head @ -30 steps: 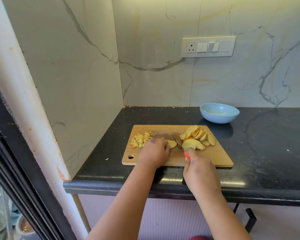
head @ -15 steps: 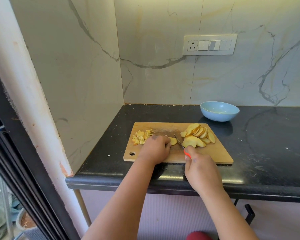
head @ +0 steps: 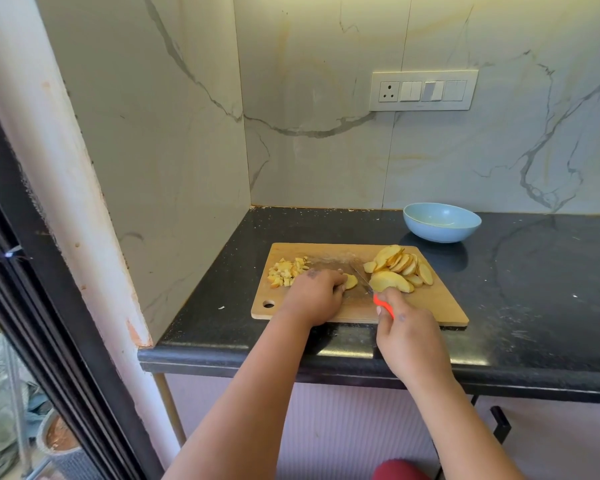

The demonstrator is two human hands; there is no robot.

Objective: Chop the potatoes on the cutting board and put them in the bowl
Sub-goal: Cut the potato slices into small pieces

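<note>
- Black counter [head: 534, 292] set in a corner of marble-patterned wall; a switch plate [head: 423, 90] with one socket is mounted on the back wall above it.
- One wooden cutting board [head: 430, 306] lies near the counter's front edge, its hanging hole at the front-left corner.
- One pale blue bowl [head: 441, 222] stands behind the board's back-right corner, close to the back wall and apart from the board; it looks bare inside, though the far inner wall is hard to read.
- A white speck [head: 221, 308] lies on the counter just left of the board.
- Potato in three lots: a small heap of diced pieces [head: 286, 271] at the board's back-left; a fanned pile of slices [head: 400, 266] at the back-right; one slice [head: 350, 281] mid-board. Flesh yellow, skin edges brownish.
- Left hand [head: 314, 299] bears down on the single slice, fingers curled over it and hiding most of it.
- Right hand [head: 407, 336] has its grip closed around the orange handle of one knife [head: 364, 282]; the blade slants between the single slice and the pile.
</note>
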